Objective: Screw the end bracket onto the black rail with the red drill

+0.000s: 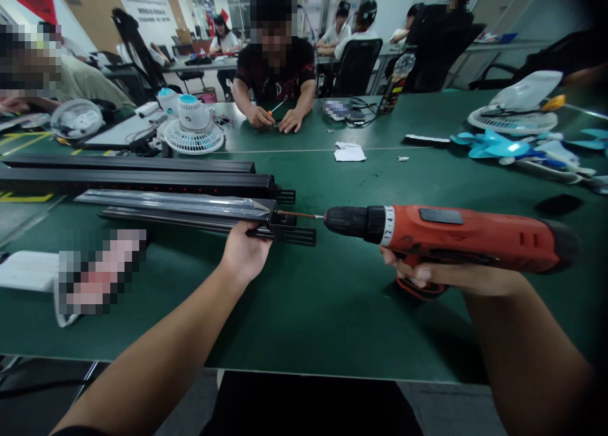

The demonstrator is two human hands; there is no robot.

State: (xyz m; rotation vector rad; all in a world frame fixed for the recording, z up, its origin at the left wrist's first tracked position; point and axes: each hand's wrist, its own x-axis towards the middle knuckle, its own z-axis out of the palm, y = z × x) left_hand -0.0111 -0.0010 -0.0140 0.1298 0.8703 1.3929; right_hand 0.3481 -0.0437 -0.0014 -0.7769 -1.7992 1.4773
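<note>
My right hand (427,274) is wrapped round the grip of a red cordless drill (475,233). From its black chuck (346,220) a long thin bit (301,215) points left and meets the end of a black metal profile (190,203), which has clear film along its top. My left hand (247,253) grips that profile near its end from below, its fingers partly hidden underneath. A black slotted bracket (297,235) sticks out at the profile's end. Whether the bit tip sits in a screw is too small to tell.
More long black profiles (142,179) lie behind on the green table (332,322). A white fan (192,128) stands back left; blue fan blades (494,146) lie at right. A person (275,75) works opposite with a screwdriver. A bottle (399,81) and paper scrap (349,151) are farther back.
</note>
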